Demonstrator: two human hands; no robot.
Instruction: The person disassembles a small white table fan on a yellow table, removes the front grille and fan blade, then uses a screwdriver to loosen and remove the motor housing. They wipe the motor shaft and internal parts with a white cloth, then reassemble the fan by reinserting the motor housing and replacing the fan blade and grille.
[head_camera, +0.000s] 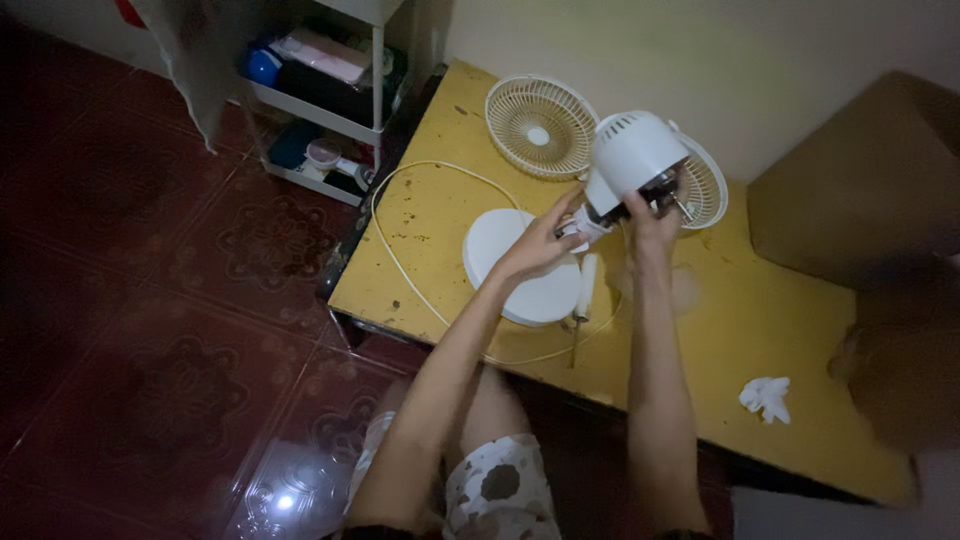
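A white fan motor housing (636, 152) is lifted above a yellow table (430, 230). My left hand (540, 243) grips its neck just above the round white base (520, 265). My right hand (655, 222) holds the metal shaft end under the housing. A cream fan grille (540, 125) lies flat at the table's back. A second grille (705, 185) shows partly behind the housing. A white screwdriver (583, 295) rests on the table beside the base. A white power cord (400, 255) loops across the tabletop.
A crumpled white tissue (766, 396) lies near the table's front right. A brown box-like thing (860, 180) stands at the right. A white shelf rack (320, 90) with assorted items stands on the red tiled floor (150, 320) to the left.
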